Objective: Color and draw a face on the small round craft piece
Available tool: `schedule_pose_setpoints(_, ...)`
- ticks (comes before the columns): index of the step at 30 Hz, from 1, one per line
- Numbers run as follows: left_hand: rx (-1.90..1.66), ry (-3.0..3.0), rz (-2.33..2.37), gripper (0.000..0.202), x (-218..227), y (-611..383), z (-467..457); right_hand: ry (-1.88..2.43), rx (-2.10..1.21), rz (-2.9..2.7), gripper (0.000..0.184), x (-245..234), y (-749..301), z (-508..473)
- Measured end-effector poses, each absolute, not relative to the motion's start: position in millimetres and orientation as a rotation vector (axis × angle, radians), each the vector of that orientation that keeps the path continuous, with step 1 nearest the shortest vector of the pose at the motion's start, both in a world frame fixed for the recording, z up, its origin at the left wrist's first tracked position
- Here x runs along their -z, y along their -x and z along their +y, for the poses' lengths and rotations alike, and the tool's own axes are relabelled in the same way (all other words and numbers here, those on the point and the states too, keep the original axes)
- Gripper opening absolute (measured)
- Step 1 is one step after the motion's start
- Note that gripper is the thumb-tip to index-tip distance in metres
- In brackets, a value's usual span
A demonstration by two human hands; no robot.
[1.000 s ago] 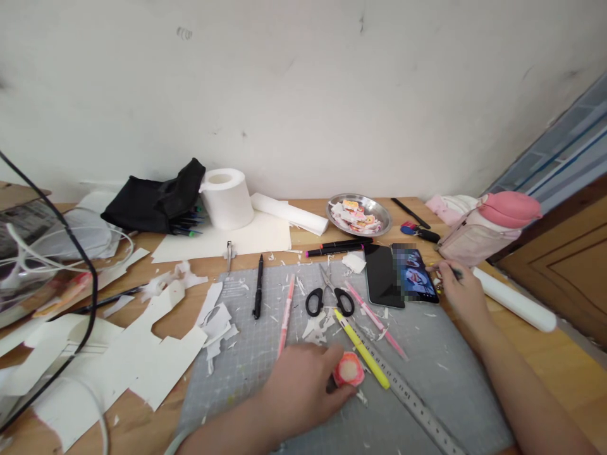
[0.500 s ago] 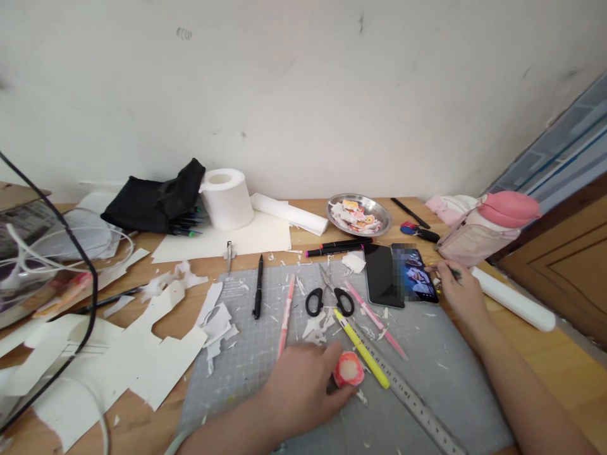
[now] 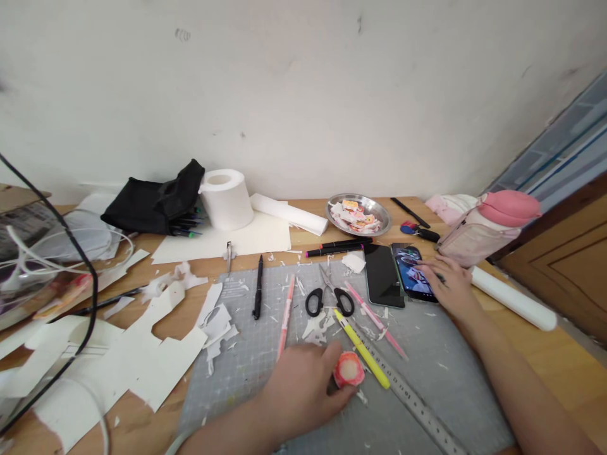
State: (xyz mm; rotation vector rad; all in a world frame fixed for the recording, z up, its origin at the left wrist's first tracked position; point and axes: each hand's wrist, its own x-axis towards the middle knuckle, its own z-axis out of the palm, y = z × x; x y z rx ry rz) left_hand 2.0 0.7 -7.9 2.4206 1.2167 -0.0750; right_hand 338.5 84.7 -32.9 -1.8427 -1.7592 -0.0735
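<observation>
My left hand (image 3: 310, 385) rests on the grey cutting mat (image 3: 455, 392), its fingers curled around a small red-orange paper piece (image 3: 349, 369) with a pale round top. Over at the right, my right hand (image 3: 450, 284) reaches over a phone (image 3: 413, 272) with a lit screen, fingers stretched out onto the glass and holding nothing. Beside that phone lies a dark-screened one (image 3: 383, 275). A yellow highlighter (image 3: 363, 349) and a steel ruler (image 3: 417, 401) lie just right of my left hand. Black-handled scissors (image 3: 329, 296) sit beyond it, between two pink pens.
Paper scraps (image 3: 142, 341) and a black cable (image 3: 92, 278) crowd the left side. Along the back are a black pouch (image 3: 152, 202), a tissue roll (image 3: 227, 199) and a metal plate (image 3: 386, 215) of coloured scraps. A pink-lidded bottle (image 3: 488, 227) stands at right.
My right hand has moved left from the phone's right edge onto its screen, with the fingers now extended. The picture on the screen differs. My left hand stays put.
</observation>
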Motion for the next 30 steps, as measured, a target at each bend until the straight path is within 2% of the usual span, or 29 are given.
schedule_pose_setpoints(6,0.041,-2.432,1.2,0.029,9,-2,1,1.896,-0.279,-1.91,0.047,26,-350,77)
schedule_pose_setpoints(10,0.044,-2.441,1.201,0.028,8,-2,0,1.899,-0.358,-2.026,0.044,22,-359,72)
schedule_pose_setpoints(19,0.05,-2.445,1.203,0.03,8,-2,1,1.9,-0.293,-2.042,0.038,31,-362,74)
schedule_pose_setpoints(23,0.054,-2.434,1.205,0.03,8,-2,1,1.849,-0.278,-2.035,0.042,32,-362,75)
schedule_pose_setpoints(30,0.048,-2.43,1.205,0.031,8,-2,1,1.733,0.057,-1.851,0.051,36,-353,84)
